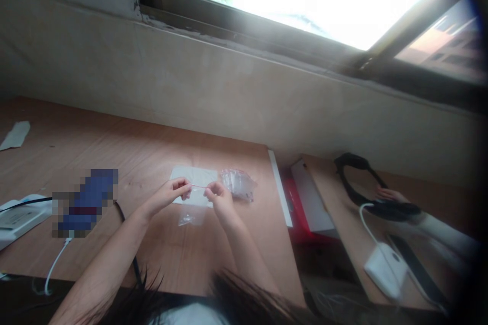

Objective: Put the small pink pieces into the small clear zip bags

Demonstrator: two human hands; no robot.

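My left hand [179,189] and my right hand [216,193] pinch the two ends of a thin reddish edge [198,187] stretched between them, which looks like the top of a clear plastic bag [190,215] hanging below. Both hands are above a white sheet [195,175] lying on the wooden table [152,152]. Just right of my right hand lies a pile of clear plastic bags [239,184] with reddish edges.
A phone [86,203] with a white cable and a white device [23,218] are on the left. Across a gap holding a red item [297,208], another person's hand [391,194] touches a black headband-like frame [353,160] beside a white device [387,269].
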